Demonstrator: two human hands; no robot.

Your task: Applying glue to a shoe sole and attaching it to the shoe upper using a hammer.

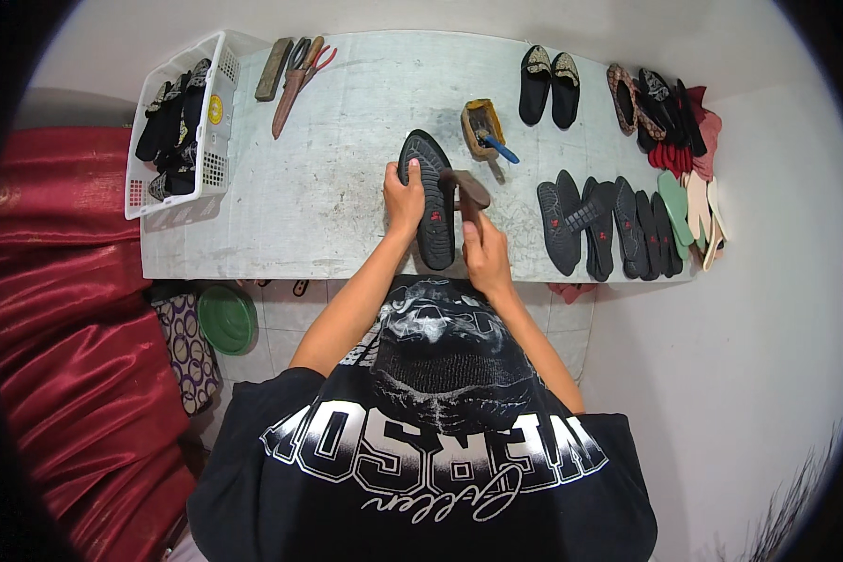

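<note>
Near the middle of the table's front edge, my left hand (404, 200) is closed around a black shoe (435, 229), its ridged sole facing up. A small red mark shows on that sole. In my right hand (487, 251) is a hammer (468, 188) with a dull brown head. The hammer's head is over the right edge of the sole; whether it touches cannot be made out. My fingers hide most of its handle. Beyond the shoe stands a small open tub (482, 124), brown inside, with a blue-handled brush (501, 148) leaning out of it.
A white basket (214, 155) of black shoes stands at the left, beside a block (273, 69), pliers (320, 64) and a sheathed blade (290, 94). Loose black soles (560, 229) lie at the right, finished-looking flats (534, 89) behind them. A green basin (227, 320) is below.
</note>
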